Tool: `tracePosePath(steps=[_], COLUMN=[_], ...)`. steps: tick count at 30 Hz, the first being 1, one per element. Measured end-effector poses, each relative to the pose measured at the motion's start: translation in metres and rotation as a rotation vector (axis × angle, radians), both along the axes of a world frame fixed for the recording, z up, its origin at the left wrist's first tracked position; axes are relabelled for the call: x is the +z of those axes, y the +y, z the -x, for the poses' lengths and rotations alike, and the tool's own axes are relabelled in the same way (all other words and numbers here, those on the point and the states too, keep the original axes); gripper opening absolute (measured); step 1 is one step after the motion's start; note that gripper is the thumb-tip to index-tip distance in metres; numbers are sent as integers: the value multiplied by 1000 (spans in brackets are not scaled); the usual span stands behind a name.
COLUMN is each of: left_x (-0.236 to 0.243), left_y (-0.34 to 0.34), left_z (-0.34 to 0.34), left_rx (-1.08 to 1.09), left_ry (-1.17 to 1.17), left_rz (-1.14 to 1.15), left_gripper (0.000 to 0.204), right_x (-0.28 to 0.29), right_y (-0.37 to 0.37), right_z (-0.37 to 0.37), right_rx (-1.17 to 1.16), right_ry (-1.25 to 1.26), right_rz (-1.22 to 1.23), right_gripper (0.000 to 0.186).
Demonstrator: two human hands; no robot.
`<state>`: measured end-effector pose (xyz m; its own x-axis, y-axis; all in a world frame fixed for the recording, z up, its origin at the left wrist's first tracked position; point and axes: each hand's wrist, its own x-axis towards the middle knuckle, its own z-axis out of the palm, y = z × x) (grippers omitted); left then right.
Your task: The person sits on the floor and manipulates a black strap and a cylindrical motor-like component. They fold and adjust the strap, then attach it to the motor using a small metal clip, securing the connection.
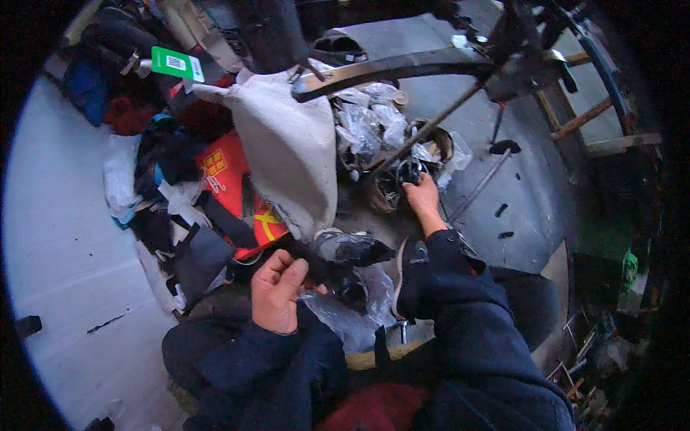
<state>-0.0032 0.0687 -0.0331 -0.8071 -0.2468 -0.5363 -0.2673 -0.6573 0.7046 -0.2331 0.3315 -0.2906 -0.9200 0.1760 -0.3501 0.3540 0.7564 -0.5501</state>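
Observation:
My left hand [277, 291] is held up in front of me with its fingers curled and its thumb against them. Something dark is right behind it, and what the fingers hold cannot be made out. Farther off to the right, my right hand [424, 201] reaches into a cluster of small containers, fingertips closed at a small black thing [410, 171] whose kind is unclear. A round tub [384, 194] of dark bits is beside those fingers. Between my hands lies a grey and black shoe [348, 248], and a clear plastic bag [381, 294] is crumpled below it.
A whitish cloth [295, 144] hangs ahead, next to a red bag [230, 190] and a heap of dark scraps. A machine's curved metal arm [395, 66] crosses above the clear bags [363, 129]. A green card [177, 65] is at upper left. Black pieces [501, 210] dot the floor.

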Motion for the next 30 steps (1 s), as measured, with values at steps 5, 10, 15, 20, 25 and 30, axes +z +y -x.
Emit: tracePosePath(steps=[5, 10, 15, 20, 25, 30], left_x=[-2, -2, 0, 5, 14, 21], left_y=[-1, 0, -6, -17, -26, -25], left_z=[11, 16, 13, 1, -14, -28], left_rx=[25, 74, 117, 52, 61, 87], left_ry=[-1, 93, 225, 432, 472, 369], left_rz=[-24, -91, -184, -304, -260, -196], left_gripper=[6, 12, 15, 20, 12, 8], right_x=[-8, 18, 64, 173, 290, 314], right_y=[6, 8, -17, -54, -44, -28], right_z=[11, 1, -52, -133, -207, -265], right_rx=[-105, -175, -174, 36, 449, 615], right_ry=[23, -20, 28, 62, -290, -655], right_rz=[26, 120, 626, 1039, 1232, 1515], right_gripper=[57, 46, 26, 36, 47, 70])
